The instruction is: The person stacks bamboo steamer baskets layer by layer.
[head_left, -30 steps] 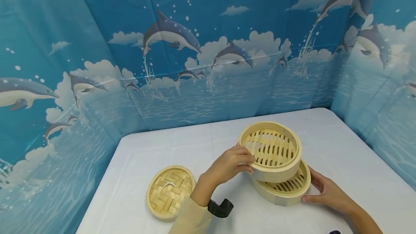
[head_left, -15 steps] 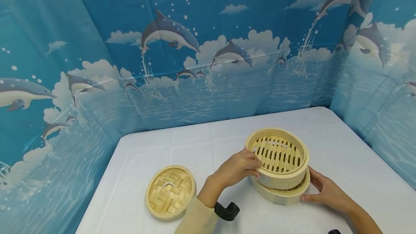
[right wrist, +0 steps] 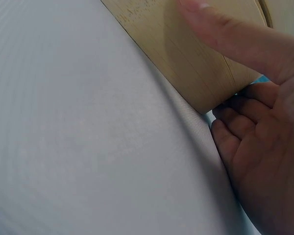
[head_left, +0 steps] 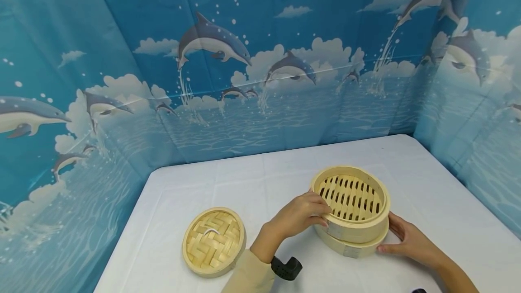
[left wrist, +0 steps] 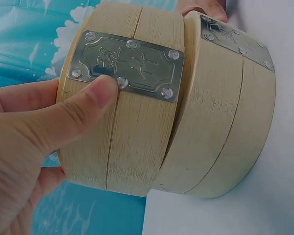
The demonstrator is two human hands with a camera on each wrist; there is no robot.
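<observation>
Two round bamboo steamer baskets are stacked at the right of the table. My left hand [head_left: 301, 214] grips the upper steamer basket [head_left: 360, 233] by its left wall, thumb on the metal plate [left wrist: 130, 66] in the left wrist view. Its slatted floor faces up. Beneath it, the lower steamer basket [head_left: 331, 241] stands on the cloth, its inside hidden. A thin dark gap shows between the two in the left wrist view, and the upper one sits slightly off-line. My right hand [head_left: 413, 241] holds the lower basket's right side, thumb in front and fingers curled behind.
A woven bamboo lid [head_left: 212, 244] with a small white loop lies on the left of the white-covered table [head_left: 228, 180]. A blue curtain [head_left: 244, 116] printed with dolphins hangs behind and at the sides.
My left hand has moved the upper basket right and down onto the lower one, covering its slatted floor. The right hand and the lid have stayed in place.
</observation>
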